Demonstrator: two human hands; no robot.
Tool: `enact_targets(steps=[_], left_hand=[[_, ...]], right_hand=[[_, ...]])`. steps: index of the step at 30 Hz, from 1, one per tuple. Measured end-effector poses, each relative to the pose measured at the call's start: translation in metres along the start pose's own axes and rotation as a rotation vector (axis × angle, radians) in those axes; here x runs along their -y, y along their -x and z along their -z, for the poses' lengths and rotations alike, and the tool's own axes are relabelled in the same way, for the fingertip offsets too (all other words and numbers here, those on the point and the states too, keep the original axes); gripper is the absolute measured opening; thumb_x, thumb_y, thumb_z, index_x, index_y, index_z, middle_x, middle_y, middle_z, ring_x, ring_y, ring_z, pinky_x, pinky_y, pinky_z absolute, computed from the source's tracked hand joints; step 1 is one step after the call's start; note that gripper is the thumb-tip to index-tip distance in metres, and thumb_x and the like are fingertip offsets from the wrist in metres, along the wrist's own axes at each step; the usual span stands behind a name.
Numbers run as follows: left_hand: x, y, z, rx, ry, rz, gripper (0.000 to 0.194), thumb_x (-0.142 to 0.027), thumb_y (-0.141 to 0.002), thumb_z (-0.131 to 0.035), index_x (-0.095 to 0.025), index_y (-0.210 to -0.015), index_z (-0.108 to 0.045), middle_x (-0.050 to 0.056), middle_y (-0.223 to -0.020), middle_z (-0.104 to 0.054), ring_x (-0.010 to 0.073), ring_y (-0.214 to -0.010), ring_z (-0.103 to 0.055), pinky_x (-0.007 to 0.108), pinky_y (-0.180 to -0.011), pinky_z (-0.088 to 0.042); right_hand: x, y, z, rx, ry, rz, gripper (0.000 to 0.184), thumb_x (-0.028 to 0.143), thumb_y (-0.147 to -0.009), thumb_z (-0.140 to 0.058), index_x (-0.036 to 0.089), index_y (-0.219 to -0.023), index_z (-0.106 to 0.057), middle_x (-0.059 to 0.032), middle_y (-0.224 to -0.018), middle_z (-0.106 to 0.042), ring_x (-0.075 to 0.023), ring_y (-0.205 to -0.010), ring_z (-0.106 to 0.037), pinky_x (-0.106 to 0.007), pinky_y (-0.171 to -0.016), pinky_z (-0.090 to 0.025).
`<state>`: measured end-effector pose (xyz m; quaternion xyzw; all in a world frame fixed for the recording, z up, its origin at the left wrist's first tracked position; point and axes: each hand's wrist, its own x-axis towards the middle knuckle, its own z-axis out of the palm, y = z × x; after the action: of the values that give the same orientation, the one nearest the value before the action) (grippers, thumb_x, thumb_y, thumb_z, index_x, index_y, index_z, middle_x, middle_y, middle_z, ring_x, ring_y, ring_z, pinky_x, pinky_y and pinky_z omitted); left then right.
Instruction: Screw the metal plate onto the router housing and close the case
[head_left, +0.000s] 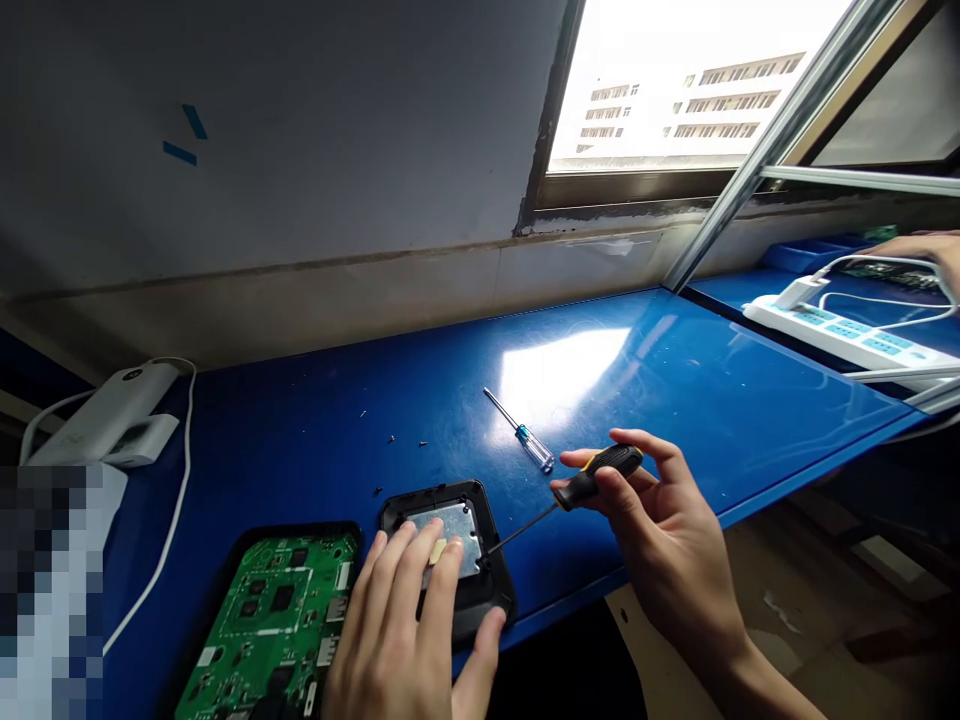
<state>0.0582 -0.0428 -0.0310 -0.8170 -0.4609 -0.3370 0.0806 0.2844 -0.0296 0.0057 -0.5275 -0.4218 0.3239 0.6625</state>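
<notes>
My left hand [409, 625] lies with fingers spread over a black plastic housing [499, 590], pressing on the silver metal plate [459, 520] inside it. Under the fingers, part of the plate and a small pale yellow pad are hidden. My right hand [667, 540] grips a black-and-yellow screwdriver [604, 475] by its handle. The thin shaft slants down left, its tip at the plate's right edge. Beyond the housing lies a second screwdriver [534, 446] with a clear handle. To the left, a green circuit board [259, 610] sits in a black shell, partly behind my left hand.
Several tiny screws [391, 438] lie on the blue table [315, 400] beyond the housing. A white device [112, 415] with a cable [184, 480] stands at left. At right are a metal frame [720, 220], a power strip [847, 335] and another person's hand [934, 247].
</notes>
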Motion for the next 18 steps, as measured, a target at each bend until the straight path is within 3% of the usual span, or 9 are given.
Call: enact_targets(steps=[7, 18], left_hand=[[-0.0046, 0.0019, -0.0098, -0.010, 0.052, 0.035, 0.026, -0.028, -0.099, -0.064, -0.015, -0.122, -0.067, 0.014, -0.125, -0.074, 0.0305, -0.125, -0.063, 0.051, -0.115, -0.044], [-0.0040, 0.0017, -0.0100, -0.127, 0.214, 0.013, 0.009, -0.017, -0.095, -0.069, -0.023, -0.101, -0.072, 0.007, -0.113, -0.074, 0.0241, -0.114, -0.068, 0.047, -0.117, -0.044]], right_hand=[[-0.0049, 0.0016, -0.0030, 0.034, -0.061, 0.014, 0.031, 0.040, -0.097, -0.073, 0.026, -0.119, -0.056, -0.0057, -0.102, -0.084, -0.0191, -0.077, -0.083, -0.028, -0.073, -0.070], [-0.0090, 0.0046, -0.0013, 0.039, -0.058, 0.089, 0.025, 0.035, -0.099, -0.070, 0.029, -0.119, -0.057, -0.0030, -0.103, -0.084, -0.0183, -0.078, -0.084, -0.026, -0.073, -0.070]])
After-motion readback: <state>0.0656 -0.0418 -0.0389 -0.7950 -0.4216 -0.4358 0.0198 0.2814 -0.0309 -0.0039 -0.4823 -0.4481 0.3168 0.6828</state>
